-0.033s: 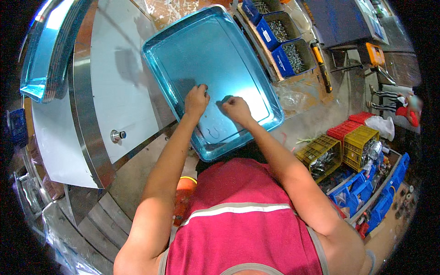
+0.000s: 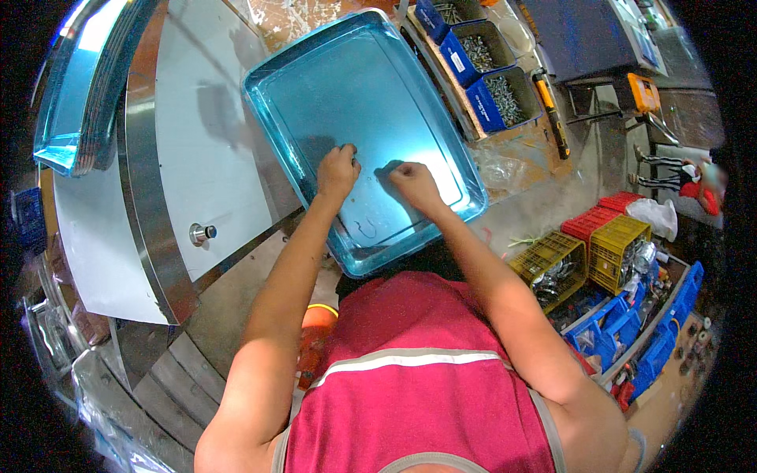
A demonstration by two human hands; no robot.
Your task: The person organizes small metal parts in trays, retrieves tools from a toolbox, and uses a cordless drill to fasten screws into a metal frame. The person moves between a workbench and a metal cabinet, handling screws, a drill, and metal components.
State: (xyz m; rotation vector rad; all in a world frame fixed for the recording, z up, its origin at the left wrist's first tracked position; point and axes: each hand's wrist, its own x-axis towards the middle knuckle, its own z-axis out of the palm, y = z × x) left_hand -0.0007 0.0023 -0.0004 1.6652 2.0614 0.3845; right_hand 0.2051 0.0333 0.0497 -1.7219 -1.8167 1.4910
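A large rectangular metal tray (image 2: 355, 94) with a blue sheen lies in front of me, tilted to the left. Over its middle is my left hand (image 2: 339, 172), its fingers curled closed. To the right of it, above the bright reflection, my right hand (image 2: 415, 187) has thumb and fingertips pinched together. Whatever either hand holds, if anything, is too small or hidden to make out. A thin curled strip or scratch (image 2: 364, 229) shows on the tray's near part; I cannot tell which. Dark shadows of the hands fall on the tray floor.
Blue bins (image 2: 487, 102) of small metal fasteners stand right of the tray, beside a yellow-and-black tool (image 2: 552, 116). A stack of blue-filmed trays (image 2: 95, 102) rises at far left, near a white panel (image 2: 205, 142). Yellow crates (image 2: 553, 272) sit at right; a person (image 2: 690, 185) is farther off.
My right hand has shifted slightly to the right, a little farther from my left hand. The left hand and the tray look almost unmoved.
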